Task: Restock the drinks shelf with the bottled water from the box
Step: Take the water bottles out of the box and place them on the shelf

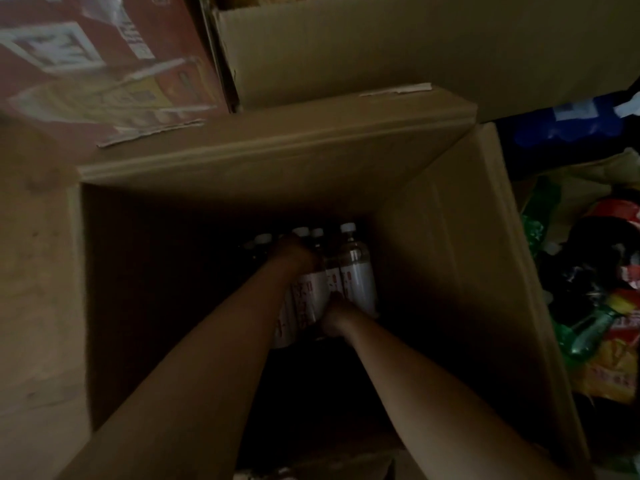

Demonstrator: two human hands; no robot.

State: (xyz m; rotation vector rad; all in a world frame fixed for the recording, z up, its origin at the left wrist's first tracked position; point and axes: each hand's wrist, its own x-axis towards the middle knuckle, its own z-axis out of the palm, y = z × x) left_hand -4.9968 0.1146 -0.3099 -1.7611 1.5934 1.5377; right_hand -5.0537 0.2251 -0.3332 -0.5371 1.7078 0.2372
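Both my arms reach down into a deep, dark cardboard box point(450, 258). At its bottom stand several clear water bottles point(356, 271) with white caps and white-and-red labels. My left hand point(294, 252) is closed over the upper part of the bottles on the left of the group. My right hand point(337, 315) grips the lower part of the same cluster, near the labels. The fingers of both hands are partly hidden by the bottles and by the dark.
A second open cardboard box point(381, 53) stands behind the first. A red printed carton point(104, 64) lies at the upper left. At the right is a heap of green bottles point(588, 337) and colourful packets, with blue wrapped packs point(568, 126) above.
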